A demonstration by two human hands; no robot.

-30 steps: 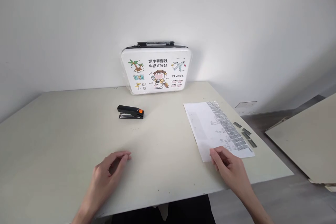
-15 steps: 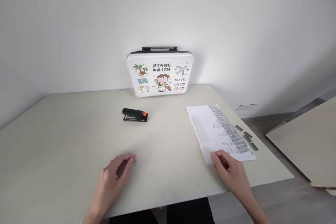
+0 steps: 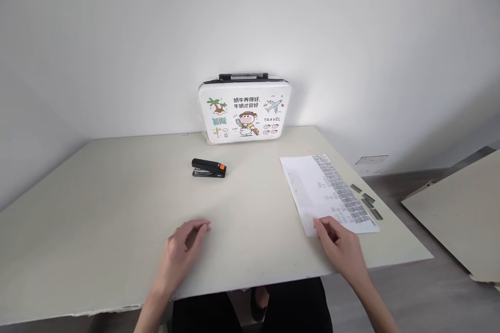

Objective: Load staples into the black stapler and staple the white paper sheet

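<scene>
In the head view, the left hand (image 3: pixel 179 252) is seen with fingertips together, before a small black, orange-marked stapler (image 3: pixel 209 168) on the pale table (image 3: pixel 125 208); whether the white printed paper sheet (image 3: pixel 300 182) is clamped by the right hand (image 3: pixel 342 250), over its near edge, cannot be told

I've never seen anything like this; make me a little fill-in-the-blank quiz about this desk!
1. The black stapler has a patch coloured ____.
2. Below the airplane picture on the white case, capitals spell ____.
3. The hand nearer the printed sheet is the person's ____ one.

Missing words: orange; TRAVEL; right.
</scene>
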